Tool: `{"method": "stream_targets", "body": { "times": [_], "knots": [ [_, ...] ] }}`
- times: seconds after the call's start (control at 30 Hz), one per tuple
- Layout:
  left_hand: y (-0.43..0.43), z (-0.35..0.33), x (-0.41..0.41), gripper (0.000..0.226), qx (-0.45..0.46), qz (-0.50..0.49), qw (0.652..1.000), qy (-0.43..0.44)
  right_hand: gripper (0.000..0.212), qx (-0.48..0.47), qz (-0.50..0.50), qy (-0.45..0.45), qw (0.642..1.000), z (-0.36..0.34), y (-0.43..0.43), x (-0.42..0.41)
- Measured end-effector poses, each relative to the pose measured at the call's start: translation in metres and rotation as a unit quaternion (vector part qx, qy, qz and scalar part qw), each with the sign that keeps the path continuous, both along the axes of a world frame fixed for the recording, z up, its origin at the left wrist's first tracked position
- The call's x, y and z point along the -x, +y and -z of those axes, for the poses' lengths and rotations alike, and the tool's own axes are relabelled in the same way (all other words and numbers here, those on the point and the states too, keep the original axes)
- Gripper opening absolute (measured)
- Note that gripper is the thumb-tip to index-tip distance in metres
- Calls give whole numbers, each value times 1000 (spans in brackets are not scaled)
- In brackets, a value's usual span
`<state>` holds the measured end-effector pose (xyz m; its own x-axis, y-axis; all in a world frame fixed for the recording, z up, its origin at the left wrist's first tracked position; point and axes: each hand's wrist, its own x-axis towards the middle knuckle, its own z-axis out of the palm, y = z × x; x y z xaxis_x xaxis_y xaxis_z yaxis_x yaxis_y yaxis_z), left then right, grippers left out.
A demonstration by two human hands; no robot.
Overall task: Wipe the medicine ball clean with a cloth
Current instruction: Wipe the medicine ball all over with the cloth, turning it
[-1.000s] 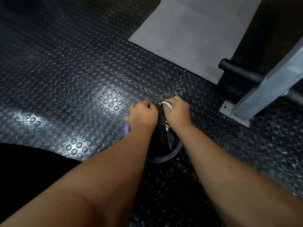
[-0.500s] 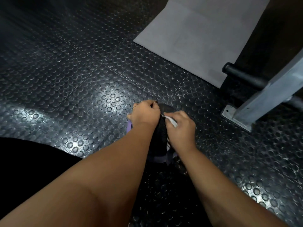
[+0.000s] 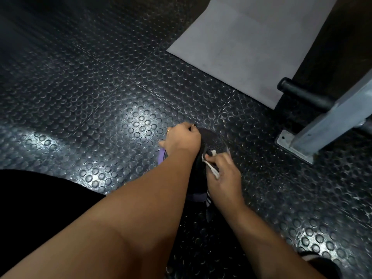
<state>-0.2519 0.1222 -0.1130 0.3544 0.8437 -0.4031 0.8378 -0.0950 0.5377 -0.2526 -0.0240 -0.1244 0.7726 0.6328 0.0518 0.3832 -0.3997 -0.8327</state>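
Medicine ball on the studded floor beneath the fingers: left hand curled round the far end of the striped cloth, right hand pinching the near end. Mid-wipe, I'd say; next, pull it across.

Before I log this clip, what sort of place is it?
Most likely a gym: studded black rubber floor, a grey exercise mat, a steel equipment frame on a foot plate, and a medicine ball.
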Motion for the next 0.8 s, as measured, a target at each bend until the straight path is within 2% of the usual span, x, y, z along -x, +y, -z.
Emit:
{"method": "stream_targets", "body": {
  "times": [0.2,0.3,0.47,0.67,0.8],
  "knots": [
    [11,5,-6,27,3,-1,1000,0,21,27,-10,-38,999,-3,25,-27],
    [11,8,-10,27,-6,3,1000,10,19,61,2,-15,998,-5,53,-54],
    [11,11,-21,22,-14,-3,1000,25,19,141,-37,-4,989,-2,79,-86],
    [11,6,-27,15,-10,-14,999,40,17,12,9,-18,1000,-2,14,-27],
    [12,3,-25,19,6,-27,1000,13,18,22,7,13,1000,10,-26,8]
  ]
}}
